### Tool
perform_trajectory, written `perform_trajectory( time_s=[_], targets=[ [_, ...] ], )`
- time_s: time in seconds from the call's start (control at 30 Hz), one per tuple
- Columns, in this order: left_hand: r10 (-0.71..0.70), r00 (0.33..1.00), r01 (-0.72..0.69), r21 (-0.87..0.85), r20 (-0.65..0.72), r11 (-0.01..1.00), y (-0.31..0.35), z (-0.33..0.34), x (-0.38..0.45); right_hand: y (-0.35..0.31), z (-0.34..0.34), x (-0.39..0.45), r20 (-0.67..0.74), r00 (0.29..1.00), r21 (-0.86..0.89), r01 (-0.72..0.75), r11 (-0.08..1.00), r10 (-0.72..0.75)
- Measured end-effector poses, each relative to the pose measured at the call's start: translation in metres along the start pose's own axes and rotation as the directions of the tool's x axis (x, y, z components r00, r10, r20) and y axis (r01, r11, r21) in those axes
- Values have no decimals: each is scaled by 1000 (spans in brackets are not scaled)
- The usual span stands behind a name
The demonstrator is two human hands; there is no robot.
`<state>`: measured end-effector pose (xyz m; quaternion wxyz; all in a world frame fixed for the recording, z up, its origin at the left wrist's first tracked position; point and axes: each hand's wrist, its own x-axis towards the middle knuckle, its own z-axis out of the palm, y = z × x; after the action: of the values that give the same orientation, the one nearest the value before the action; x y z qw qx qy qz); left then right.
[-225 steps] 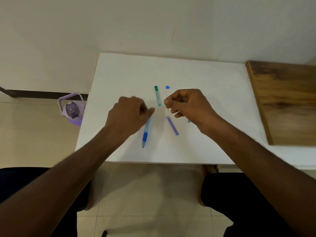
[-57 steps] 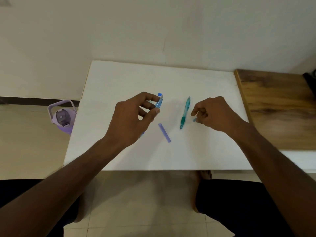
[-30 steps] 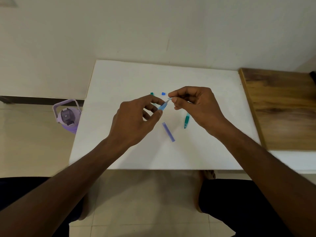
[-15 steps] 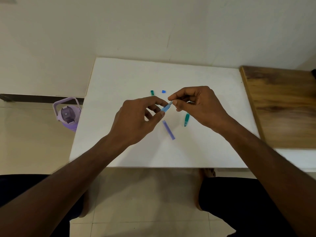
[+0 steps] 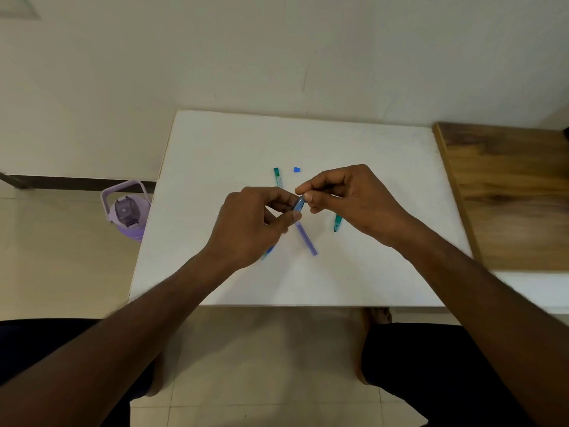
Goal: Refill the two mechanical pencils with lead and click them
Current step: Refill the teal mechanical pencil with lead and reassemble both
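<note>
Holding the blue mechanical pencil in your left hand, you pinch its top end with your right hand. The green mechanical pencil lies under your right hand.

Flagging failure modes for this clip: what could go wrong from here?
1. The left hand holds the blue pencil above the table while the right hand pinches at its top end. Whatever it pinches is too small to see; lead could snap or miss the opening.
2. The small blue cap lies loose and could get knocked away.
3. The right hand hides most of the teal pencil and could nudge it.
</note>
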<state>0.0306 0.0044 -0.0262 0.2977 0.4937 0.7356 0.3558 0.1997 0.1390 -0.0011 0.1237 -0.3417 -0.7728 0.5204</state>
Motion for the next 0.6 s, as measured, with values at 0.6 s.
perform_trajectory(
  time_s=[0.6],
  targets=[
    [-339,935,338,-31,-104,941,-45,-10,13,4,32,8,-50,977,-590,-195,784,206]
  ],
)
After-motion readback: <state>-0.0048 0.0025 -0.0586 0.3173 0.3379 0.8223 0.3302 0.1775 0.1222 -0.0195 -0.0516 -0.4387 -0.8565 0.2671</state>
